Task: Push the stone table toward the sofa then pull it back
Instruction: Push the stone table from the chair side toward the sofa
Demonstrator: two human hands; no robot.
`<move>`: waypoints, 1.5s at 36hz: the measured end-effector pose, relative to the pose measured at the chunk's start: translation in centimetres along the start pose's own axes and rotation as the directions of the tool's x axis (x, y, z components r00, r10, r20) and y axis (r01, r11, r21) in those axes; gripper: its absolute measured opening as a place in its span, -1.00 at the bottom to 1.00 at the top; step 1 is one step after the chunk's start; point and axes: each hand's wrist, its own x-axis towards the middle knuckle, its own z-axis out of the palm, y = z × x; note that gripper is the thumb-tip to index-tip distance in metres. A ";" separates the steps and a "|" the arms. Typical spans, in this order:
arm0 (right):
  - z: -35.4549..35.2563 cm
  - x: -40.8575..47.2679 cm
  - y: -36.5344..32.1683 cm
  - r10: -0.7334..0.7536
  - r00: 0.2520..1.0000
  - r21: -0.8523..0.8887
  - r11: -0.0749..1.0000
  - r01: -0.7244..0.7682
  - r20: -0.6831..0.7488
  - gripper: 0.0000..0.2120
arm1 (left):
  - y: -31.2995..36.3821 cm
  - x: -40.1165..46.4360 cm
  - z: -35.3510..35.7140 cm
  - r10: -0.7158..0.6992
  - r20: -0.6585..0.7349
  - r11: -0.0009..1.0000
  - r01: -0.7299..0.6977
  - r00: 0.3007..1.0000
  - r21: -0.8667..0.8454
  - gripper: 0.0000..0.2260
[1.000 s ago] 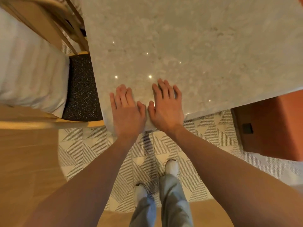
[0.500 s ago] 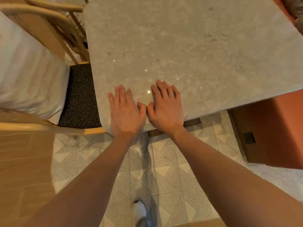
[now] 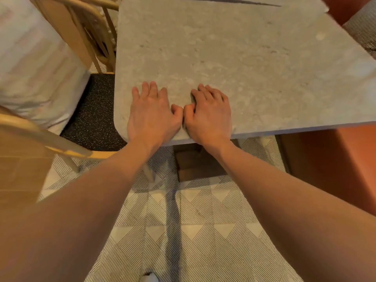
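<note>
The grey stone table [image 3: 234,58] fills the upper middle of the head view, and its near edge runs just past my wrists. My left hand [image 3: 151,115] lies flat, palm down, on the top by the near left corner. My right hand [image 3: 209,115] rests beside it with the thumbs touching and its fingers slightly curled on the stone. Neither hand wraps around the edge. Both arms are stretched out forward. An orange sofa [image 3: 345,9] with a grey textured cushion [image 3: 364,29] shows at the far right corner of the table.
A wooden chair [image 3: 67,145] with a dark speckled seat pad [image 3: 95,115] and a white cushion [image 3: 36,64] stands close on the left. An orange block [image 3: 333,165] sits under the table's right side. The brown table base [image 3: 195,165] stands on a patterned rug [image 3: 193,231].
The table's near edge has moved away from my body, baring more rug and the brown base. My arms have stretched out, my legs have left the view, and my right fingers have curled.
</note>
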 end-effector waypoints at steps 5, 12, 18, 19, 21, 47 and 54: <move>0.0 0.4 0.0 0.000 1.000 -0.002 1.000 0.000 -0.026 -0.48 | 0.0 0.4 -0.2 0.010 0.015 1.000 -0.010 1.000 0.016 -0.45; -0.3 0.9 -0.2 -0.012 1.000 -0.047 0.999 0.012 -0.002 -0.51 | 0.0 0.7 -0.3 0.028 0.017 0.997 -0.029 0.999 0.072 -0.44; -0.2 1.1 -0.5 -0.003 1.000 -0.055 0.998 0.002 -0.013 -0.51 | -0.3 1.0 -0.2 0.047 0.010 0.995 -0.048 0.999 0.082 -0.44; -0.2 1.1 -0.5 0.000 1.000 -0.056 0.998 -0.001 -0.018 -0.53 | -0.4 1.2 -0.1 0.049 0.003 0.995 -0.049 0.999 0.084 -0.44; -0.1 1.4 -0.6 0.004 1.000 -0.052 0.999 -0.005 -0.021 -0.54 | -0.6 1.4 0.1 0.053 -0.004 0.995 -0.052 0.999 0.082 -0.44; 1.7 6.2 -2.8 0.052 0.997 -0.087 0.995 -0.057 -0.055 -0.55 | -4.0 7.0 1.5 0.111 -0.232 0.994 -0.111 0.966 0.011 -0.60; 1.9 6.7 -3.2 0.045 0.998 -0.099 0.994 -0.049 -0.046 -0.55 | -4.4 7.6 1.4 0.118 -0.256 0.993 -0.122 0.959 0.002 -0.56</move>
